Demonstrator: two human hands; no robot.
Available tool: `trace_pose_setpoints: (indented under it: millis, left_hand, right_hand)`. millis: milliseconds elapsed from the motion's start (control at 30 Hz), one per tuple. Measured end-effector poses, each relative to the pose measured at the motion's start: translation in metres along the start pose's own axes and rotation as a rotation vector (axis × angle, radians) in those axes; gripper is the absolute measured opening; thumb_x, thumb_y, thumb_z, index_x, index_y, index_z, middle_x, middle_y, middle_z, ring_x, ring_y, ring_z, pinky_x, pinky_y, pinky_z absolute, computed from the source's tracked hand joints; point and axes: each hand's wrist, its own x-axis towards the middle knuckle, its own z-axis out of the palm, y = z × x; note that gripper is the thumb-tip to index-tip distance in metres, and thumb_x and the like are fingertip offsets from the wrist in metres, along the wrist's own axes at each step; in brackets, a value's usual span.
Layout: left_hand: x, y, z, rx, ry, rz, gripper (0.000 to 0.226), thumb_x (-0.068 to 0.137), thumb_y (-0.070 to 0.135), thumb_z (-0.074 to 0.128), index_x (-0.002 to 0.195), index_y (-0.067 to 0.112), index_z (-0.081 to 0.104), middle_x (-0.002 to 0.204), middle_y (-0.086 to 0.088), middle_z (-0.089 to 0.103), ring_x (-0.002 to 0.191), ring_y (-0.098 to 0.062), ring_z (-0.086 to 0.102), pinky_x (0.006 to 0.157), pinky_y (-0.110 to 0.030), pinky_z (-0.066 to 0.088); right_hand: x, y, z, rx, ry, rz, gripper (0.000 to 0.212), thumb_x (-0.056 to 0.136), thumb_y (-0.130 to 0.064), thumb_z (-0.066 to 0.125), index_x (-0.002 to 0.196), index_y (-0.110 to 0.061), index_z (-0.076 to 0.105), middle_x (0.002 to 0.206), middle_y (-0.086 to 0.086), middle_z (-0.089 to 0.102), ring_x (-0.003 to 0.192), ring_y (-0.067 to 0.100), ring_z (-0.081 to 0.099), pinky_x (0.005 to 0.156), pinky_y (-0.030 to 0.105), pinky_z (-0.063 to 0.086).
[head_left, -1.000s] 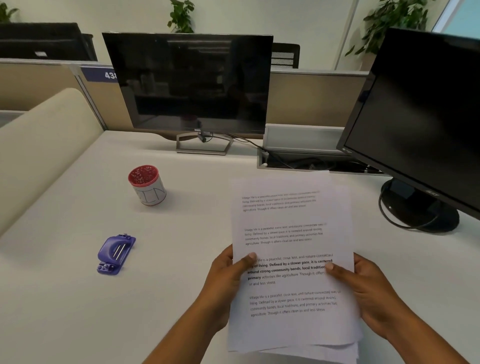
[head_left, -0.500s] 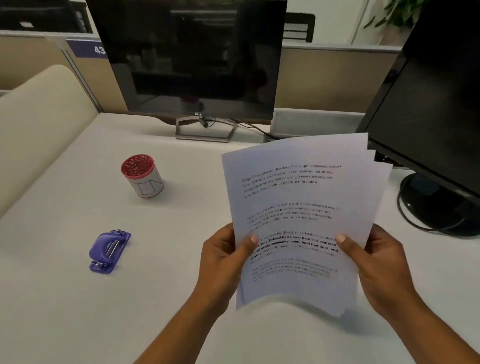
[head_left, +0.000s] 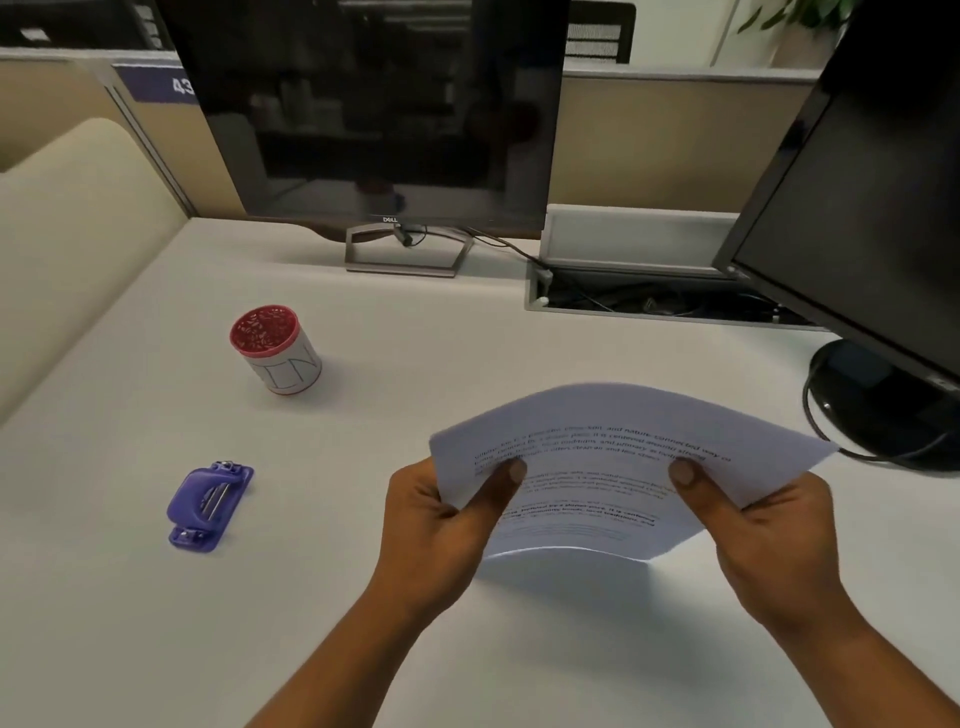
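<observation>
While the stack of printed sheets (head_left: 597, 457) is held low over the white desk (head_left: 322, 545) directly in front of the person, bowed upward across its width, it is secured only at its two side edges. The left hand (head_left: 441, 519) pinches the left edge, thumb (head_left: 511, 475) on the printed face and fingers curled behind. The right hand (head_left: 769, 525) does likewise at the right edge, thumb (head_left: 683, 473) on top. Whether the lower edge touches the desk cannot be determined, nor how squarely the sheets are aligned. Risks, as judged:

1. The bow loads the paper against both thumbs. A slackened pinch on either side would likely let the stack spring flat and the sheets fan out of register.
2. Further inward pressure could set a crease down the middle.
3. The purple device (head_left: 210, 506), seemingly a stapler, lies well apart to the left. Reaching for it would leave one hand carrying a limp stack, which could droop and spill.
4. The black cable (head_left: 831, 441) by the right monitor's base (head_left: 883, 400) lies near the stack's right corner and could catch it.

The red-rimmed cup (head_left: 275, 351) stands farther back on the left, apart from the sheets, and poses no evident hazard.
</observation>
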Motion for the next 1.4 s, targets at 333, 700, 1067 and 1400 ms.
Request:
trace_pose_setpoints:
  millis: [333, 700, 1067, 1400]
  left_hand:
    - [-0.002, 0.015, -0.001, 0.122, -0.001, 0.239, 0.031, 0.082, 0.026, 0.072, 0.104, 0.048, 0.072, 0.101, 0.029, 0.073, 0.096, -0.002, 0.07, 0.071, -0.009, 0.053]
    - [-0.007, 0.02, -0.003, 0.174, 0.023, 0.312, 0.025, 0.088, 0.036, 0.068, 0.106, 0.054, 0.068, 0.098, 0.036, 0.071, 0.09, 0.005, 0.069, 0.069, -0.006, 0.052]
    - [0.003, -0.011, 0.002, -0.239, 0.279, -0.134, 0.016, 0.081, 0.023, 0.077, 0.086, 0.038, 0.077, 0.089, 0.008, 0.079, 0.082, -0.017, 0.076, 0.063, -0.028, 0.06]
    - [-0.014, -0.02, -0.003, -0.785, 0.422, -0.469, 0.043, 0.08, 0.01, 0.07, 0.122, 0.02, 0.064, 0.114, -0.007, 0.076, 0.1, -0.027, 0.074, 0.074, -0.045, 0.062]
  right_hand:
    - [0.003, -0.007, -0.009, 0.024, -0.086, -0.029, 0.027, 0.072, -0.026, 0.078, 0.09, -0.046, 0.077, 0.087, -0.02, 0.077, 0.084, 0.003, 0.073, 0.071, 0.015, 0.056]
    - [0.001, -0.017, -0.01, -0.044, -0.08, -0.209, 0.028, 0.079, -0.029, 0.078, 0.098, -0.049, 0.074, 0.092, -0.029, 0.074, 0.086, -0.001, 0.072, 0.07, 0.011, 0.055]
    - [-0.014, 0.063, -0.01, -0.16, 0.17, 0.321, 0.09, 0.066, -0.049, 0.078, 0.147, -0.041, 0.037, 0.153, -0.026, 0.037, 0.134, 0.002, 0.04, 0.104, 0.026, 0.036]
    - [-0.064, 0.071, 0.022, 0.687, 0.077, 0.738, 0.042, 0.079, -0.018, 0.069, 0.121, -0.02, 0.071, 0.121, 0.009, 0.073, 0.109, 0.028, 0.07, 0.076, 0.041, 0.06]
